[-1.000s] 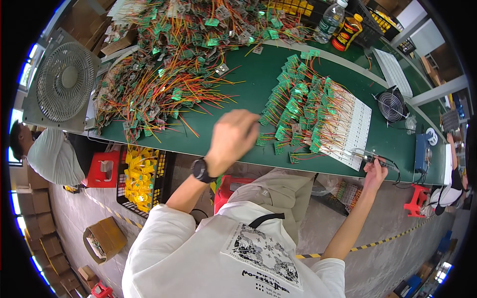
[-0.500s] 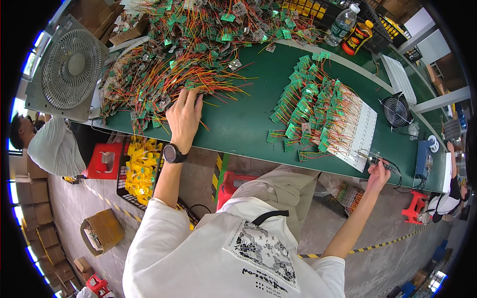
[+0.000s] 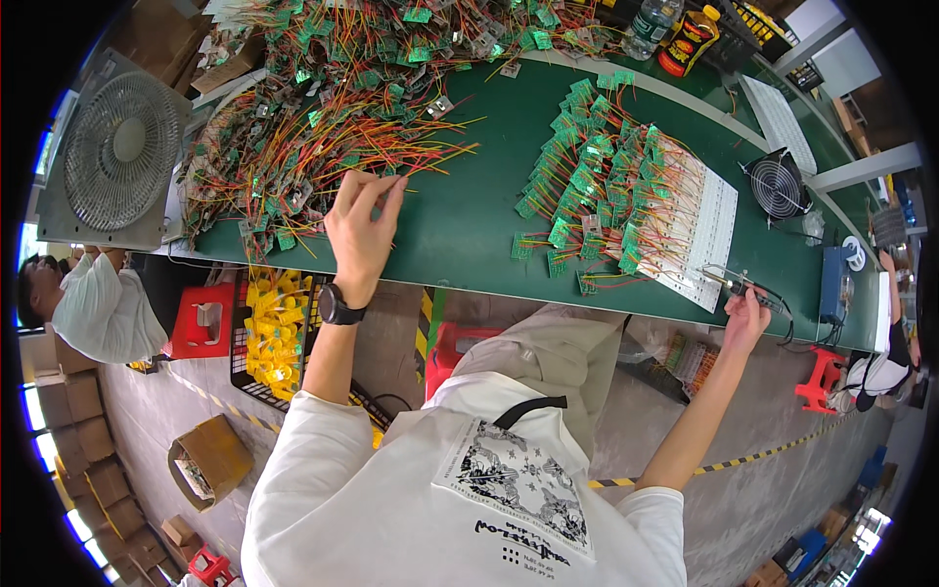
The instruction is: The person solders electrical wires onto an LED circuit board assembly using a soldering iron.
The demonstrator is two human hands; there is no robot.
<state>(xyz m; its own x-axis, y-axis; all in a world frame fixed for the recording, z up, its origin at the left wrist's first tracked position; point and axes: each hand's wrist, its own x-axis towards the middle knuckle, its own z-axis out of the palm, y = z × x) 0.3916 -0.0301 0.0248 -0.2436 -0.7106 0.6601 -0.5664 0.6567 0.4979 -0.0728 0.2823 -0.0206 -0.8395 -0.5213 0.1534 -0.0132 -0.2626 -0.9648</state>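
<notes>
My left hand [image 3: 360, 233], with a dark watch on the wrist, is at the near right edge of a large heap of small green circuit boards with red and yellow wires [image 3: 323, 161]. Its fingers are bent and drawn together; whatever is between the tips is too small to make out. My right hand [image 3: 746, 318] grips a soldering iron [image 3: 736, 286], its tip over the near right corner of a white perforated board [image 3: 712, 230]. Rows of green circuit boards [image 3: 587, 176] lie along that board's left side, their wires reaching onto it.
A box fan [image 3: 122, 147] stands at the left and a small round fan [image 3: 778, 186] at the right. Beyond lie two bottles [image 3: 690, 41] and a white keyboard [image 3: 778, 122]. A blue box [image 3: 834, 298] sits near the right end. Below left is a crate of yellow parts [image 3: 274, 333].
My left hand has drawn slightly right and toward me from the wires, its fingertips closer together. The right hand keeps the soldering iron at the board's corner. The whole view has shifted a little.
</notes>
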